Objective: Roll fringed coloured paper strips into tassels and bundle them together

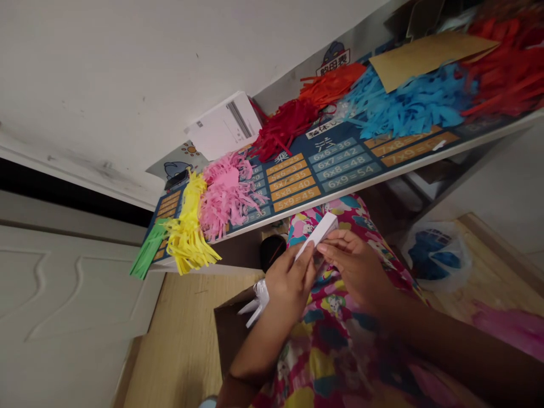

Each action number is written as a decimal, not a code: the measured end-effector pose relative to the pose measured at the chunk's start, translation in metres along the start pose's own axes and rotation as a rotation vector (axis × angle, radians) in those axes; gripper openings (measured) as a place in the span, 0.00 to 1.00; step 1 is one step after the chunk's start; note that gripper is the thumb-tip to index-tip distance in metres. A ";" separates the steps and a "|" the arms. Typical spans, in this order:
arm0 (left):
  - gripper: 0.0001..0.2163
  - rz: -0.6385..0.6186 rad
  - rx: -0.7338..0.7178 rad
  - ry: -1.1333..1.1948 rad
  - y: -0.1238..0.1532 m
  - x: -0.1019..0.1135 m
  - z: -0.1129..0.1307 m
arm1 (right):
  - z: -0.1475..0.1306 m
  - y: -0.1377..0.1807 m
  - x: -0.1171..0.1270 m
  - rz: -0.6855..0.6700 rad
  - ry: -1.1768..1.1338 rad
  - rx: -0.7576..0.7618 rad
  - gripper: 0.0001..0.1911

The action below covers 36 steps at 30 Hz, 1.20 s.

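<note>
My left hand (291, 280) and my right hand (356, 265) meet over my lap, below the desk edge. Both pinch a small white folded strip of paper (319, 231), which sticks up and to the right from between the fingers. The left fingers are closed around its lower end, and the right fingertips press on it from the right. A white band (258, 300) sits on my left wrist. Under the hands lies my bright flowered clothing (327, 340).
A desk (340, 190) covered by a multiplication-table mat carries piles of shredded paper: green (147, 252), yellow (187, 232), pink (227, 195), dark red (283, 127), orange (331, 85), blue (408, 107), red (505, 68). Brown cardboard (425, 56) lies on the blue pile. A plastic bag (436, 255) sits on the wooden floor.
</note>
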<state>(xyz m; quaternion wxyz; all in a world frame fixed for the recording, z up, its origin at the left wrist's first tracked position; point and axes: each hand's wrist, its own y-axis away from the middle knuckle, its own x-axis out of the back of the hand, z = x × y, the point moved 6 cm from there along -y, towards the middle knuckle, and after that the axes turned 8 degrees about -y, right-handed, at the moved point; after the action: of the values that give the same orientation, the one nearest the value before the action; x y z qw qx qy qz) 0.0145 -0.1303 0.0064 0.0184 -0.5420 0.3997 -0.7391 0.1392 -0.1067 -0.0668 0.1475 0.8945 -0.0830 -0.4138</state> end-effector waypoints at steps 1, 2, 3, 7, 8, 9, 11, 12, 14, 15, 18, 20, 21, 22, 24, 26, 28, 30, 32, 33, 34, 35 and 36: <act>0.17 0.006 -0.004 -0.004 0.000 0.001 0.000 | -0.001 -0.001 0.001 -0.005 0.026 0.016 0.22; 0.18 0.011 -0.009 -0.009 -0.001 0.001 0.000 | -0.001 -0.001 0.002 -0.009 0.065 0.037 0.21; 0.18 0.012 -0.013 -0.013 -0.001 0.001 0.000 | -0.003 -0.001 0.003 -0.010 0.115 0.065 0.21; 0.18 0.005 -0.024 -0.003 -0.001 0.001 0.000 | -0.007 -0.003 0.008 -0.006 0.310 0.182 0.19; 0.18 0.004 -0.023 0.004 -0.001 0.000 0.000 | -0.006 -0.005 0.009 -0.015 0.341 0.195 0.19; 0.17 0.005 -0.024 0.012 -0.001 0.000 0.000 | -0.006 -0.008 0.011 -0.023 0.372 0.212 0.19; 0.16 0.010 -0.033 0.017 -0.001 0.000 -0.001 | -0.009 -0.018 0.017 -0.013 0.461 0.279 0.20; 0.15 0.018 -0.036 0.017 -0.002 0.000 -0.001 | -0.013 -0.025 0.023 0.016 0.513 0.327 0.21; 0.13 0.057 -0.022 0.021 -0.001 0.005 -0.004 | -0.024 -0.040 0.040 0.122 0.584 0.429 0.22; 0.12 0.086 -0.004 0.033 -0.001 0.008 -0.007 | -0.029 -0.047 0.048 0.147 0.594 0.463 0.23; 0.10 0.113 0.031 0.106 0.001 0.019 -0.016 | -0.032 -0.065 0.053 -0.084 0.591 0.393 0.24; 0.12 0.037 0.020 0.087 0.001 0.024 -0.020 | -0.025 -0.062 0.044 -0.326 0.622 0.264 0.20; 0.13 -0.018 0.016 0.046 0.001 0.026 -0.022 | -0.021 -0.057 0.039 -0.395 0.641 0.224 0.19; 0.14 -0.073 0.014 -0.006 0.001 0.028 -0.024 | -0.020 -0.051 0.034 -0.424 0.666 0.213 0.18; 0.15 -0.174 0.011 -0.083 0.000 0.034 -0.029 | -0.019 -0.039 0.023 -0.422 0.735 0.248 0.17; 0.17 -0.256 0.011 -0.079 0.001 0.041 -0.034 | -0.019 -0.032 0.013 -0.389 0.815 0.290 0.16; 0.21 -0.310 0.024 -0.015 0.003 0.046 -0.038 | -0.020 -0.030 0.007 -0.350 0.878 0.319 0.15; 0.23 -0.319 0.060 0.076 0.006 0.047 -0.043 | -0.020 -0.032 0.004 -0.333 0.921 0.339 0.15; 0.20 -0.278 0.129 0.154 0.007 0.046 -0.048 | -0.019 -0.035 0.004 -0.341 0.964 0.356 0.16; 0.18 -0.254 0.167 0.182 0.008 0.044 -0.051 | -0.018 -0.035 0.004 -0.351 0.980 0.365 0.17; 0.17 -0.237 0.199 0.201 0.007 0.041 -0.053 | -0.016 -0.035 0.004 -0.360 0.990 0.371 0.17; 0.15 -0.231 0.220 0.207 0.007 0.037 -0.055 | -0.015 -0.035 0.005 -0.364 0.995 0.374 0.17; 0.14 -0.239 0.225 0.200 0.006 0.033 -0.056 | -0.013 -0.035 0.006 -0.363 0.997 0.373 0.17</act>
<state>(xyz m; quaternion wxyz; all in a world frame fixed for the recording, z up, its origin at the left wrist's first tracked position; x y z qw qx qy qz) -0.0477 -0.1179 0.0235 -0.0489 -0.5038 0.2472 -0.8262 0.1539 -0.0730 -0.0746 -0.0656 0.9927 0.0802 0.0619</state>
